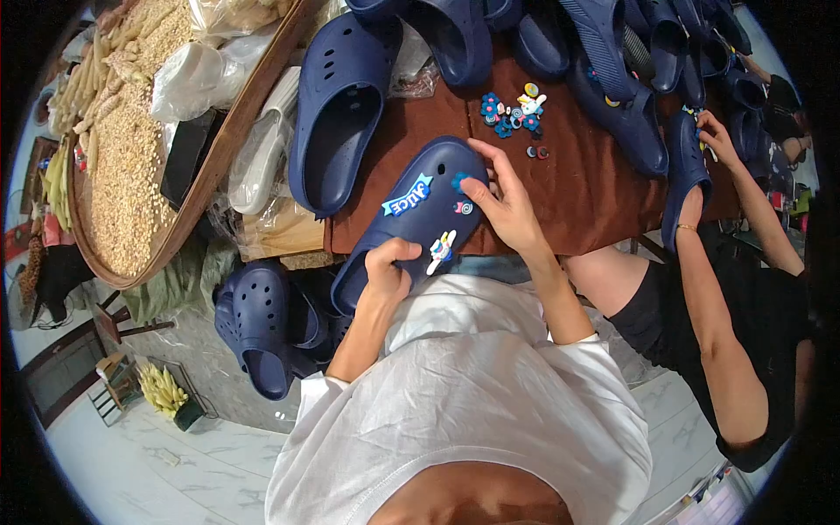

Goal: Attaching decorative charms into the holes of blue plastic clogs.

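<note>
A navy blue clog [376, 241] with round holes is held tilted over the near edge of the brown cloth. My left hand [388, 269] is closed on its near side, thumb across the top. My right hand [506, 199] grips the toe end, fingers along the rim, with the thumb at a blue flower charm [458, 181]. On the clog's upper are a blue-and-white ribbon-shaped name charm [409, 196], a pink swirl charm [463, 208] and a white character charm [441, 252]. Loose charms [513, 115], several of them blue flowers, lie on the cloth beyond my right hand.
Several navy clogs [341, 114] line the far side of the brown cloth [595, 210]. More clogs [261, 319] sit low at left. A large woven tray [197, 229] of corn kernels stands left. At right, a person in black [713, 324] handles another clog [685, 162].
</note>
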Motion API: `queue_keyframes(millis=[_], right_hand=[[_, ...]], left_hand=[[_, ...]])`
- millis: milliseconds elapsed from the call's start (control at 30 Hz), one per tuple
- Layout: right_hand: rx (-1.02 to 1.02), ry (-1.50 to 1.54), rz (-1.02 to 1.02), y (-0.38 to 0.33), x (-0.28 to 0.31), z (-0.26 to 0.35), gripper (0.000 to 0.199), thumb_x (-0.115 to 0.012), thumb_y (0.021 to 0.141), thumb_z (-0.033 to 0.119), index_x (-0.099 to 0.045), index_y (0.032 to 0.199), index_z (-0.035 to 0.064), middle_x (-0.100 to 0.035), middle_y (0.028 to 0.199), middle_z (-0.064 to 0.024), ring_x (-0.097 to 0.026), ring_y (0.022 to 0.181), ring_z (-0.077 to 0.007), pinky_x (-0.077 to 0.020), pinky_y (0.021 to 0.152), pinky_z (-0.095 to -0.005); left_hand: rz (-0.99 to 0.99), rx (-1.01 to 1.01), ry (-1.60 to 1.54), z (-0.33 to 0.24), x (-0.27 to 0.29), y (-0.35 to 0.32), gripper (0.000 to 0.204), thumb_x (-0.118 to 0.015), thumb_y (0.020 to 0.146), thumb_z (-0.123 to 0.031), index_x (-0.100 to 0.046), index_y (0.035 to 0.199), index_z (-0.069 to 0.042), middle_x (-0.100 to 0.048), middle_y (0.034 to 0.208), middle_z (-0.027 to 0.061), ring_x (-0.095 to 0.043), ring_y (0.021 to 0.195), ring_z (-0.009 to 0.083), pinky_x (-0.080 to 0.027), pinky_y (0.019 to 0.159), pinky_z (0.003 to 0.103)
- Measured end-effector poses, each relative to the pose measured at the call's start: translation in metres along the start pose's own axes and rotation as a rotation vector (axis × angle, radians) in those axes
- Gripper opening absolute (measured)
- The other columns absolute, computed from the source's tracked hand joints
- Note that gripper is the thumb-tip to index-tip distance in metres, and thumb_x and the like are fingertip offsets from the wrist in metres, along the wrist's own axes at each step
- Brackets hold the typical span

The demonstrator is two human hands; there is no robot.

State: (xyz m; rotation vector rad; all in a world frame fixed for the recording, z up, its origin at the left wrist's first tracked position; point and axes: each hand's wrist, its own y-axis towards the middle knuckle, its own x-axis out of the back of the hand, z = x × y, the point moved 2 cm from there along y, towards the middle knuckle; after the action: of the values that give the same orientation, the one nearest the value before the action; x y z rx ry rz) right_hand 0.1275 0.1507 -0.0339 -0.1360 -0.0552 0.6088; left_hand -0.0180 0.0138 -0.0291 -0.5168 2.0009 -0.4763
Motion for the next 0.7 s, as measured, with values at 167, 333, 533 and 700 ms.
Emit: queue_keyframes(millis=[167, 333, 533, 700], right_hand=[[0.291, -0.547, -0.257, 0.002, 0.024, 0.013, 0.028, -0.063, 0.097, 0.02, -0.064, 0.121, 0.0051, -0.058, 0.116, -0.0147, -0.058, 0.107, -0.0289, -0.0485, 0.09, -0.0374], [0.35, -1.047, -0.456, 0.008, 0.061, 0.003, 0.027, -0.069, 0.088, 0.015, -0.066, 0.114, 0.0083, -0.059, 0.109, -0.0136, -0.056, 0.103, -0.035, -0.0449, 0.091, -0.044], [0.377, -1.031, -0.484, 0.008, 0.071, -0.012, 0.015, -0.068, 0.09, 0.013, -0.067, 0.102, 0.0044, -0.058, 0.103, -0.0148, -0.055, 0.101, -0.0354, -0.0437, 0.089, -0.0442], [0.458, -0.951, -0.446, 0.007, 0.05, 0.007, 0.014, -0.062, 0.095, 0.013, -0.068, 0.103, 0.0033, -0.057, 0.102, -0.0141, -0.055, 0.098, -0.0342, -0.0436, 0.088, -0.0444]], left_hand=[[0.029, 0.036, -0.105, -0.003, -0.005, 0.006, 0.051, -0.058, 0.067, -0.003, -0.06, 0.116, 0.01, -0.069, 0.109, 0.0181, -0.068, 0.096, 0.032, -0.053, 0.093, 0.041], [-0.064, -0.006, -0.017, -0.009, -0.007, 0.003, 0.056, -0.056, 0.065, -0.014, -0.061, 0.117, 0.008, -0.069, 0.111, 0.019, -0.067, 0.102, 0.0337, -0.051, 0.098, 0.045], [-0.075, 0.041, -0.188, 0.002, -0.003, 0.013, 0.065, -0.059, 0.065, -0.023, -0.058, 0.124, 0.006, -0.066, 0.119, 0.0219, -0.064, 0.108, 0.0391, -0.048, 0.103, 0.05], [0.022, 0.026, -0.311, 0.007, 0.003, 0.016, 0.06, -0.056, 0.073, -0.021, -0.056, 0.127, 0.006, -0.065, 0.124, 0.0233, -0.063, 0.111, 0.0392, -0.046, 0.105, 0.05]])
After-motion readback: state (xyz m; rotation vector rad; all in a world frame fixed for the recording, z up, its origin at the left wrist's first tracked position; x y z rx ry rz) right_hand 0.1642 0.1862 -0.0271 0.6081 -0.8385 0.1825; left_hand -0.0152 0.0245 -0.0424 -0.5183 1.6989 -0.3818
